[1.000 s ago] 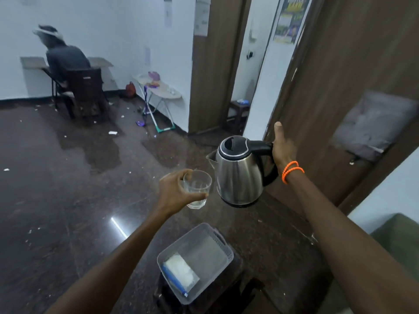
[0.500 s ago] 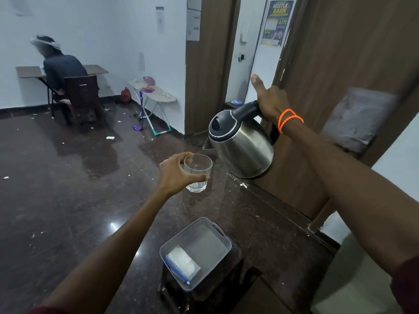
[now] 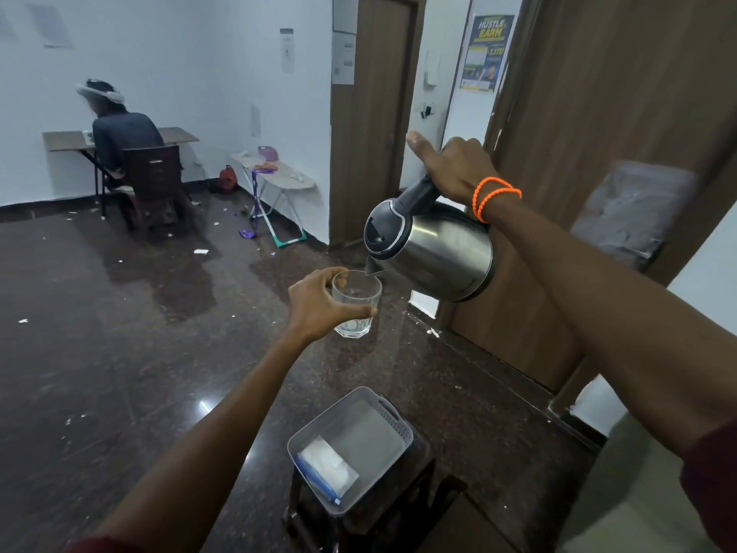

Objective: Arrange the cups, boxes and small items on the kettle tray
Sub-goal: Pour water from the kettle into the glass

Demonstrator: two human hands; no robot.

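The right hand, gripping the kettle, has now tipped its spout over the glass clasped in the left hand, so pouring seems to begin.

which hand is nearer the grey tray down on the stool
Left. The left hand, holding the glass, is above the tray; the right hand grips the kettle handle higher and farther away.

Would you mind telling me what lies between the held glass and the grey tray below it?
Nothing: in the head view only bare dark floor shows between the glass and the grey tray.
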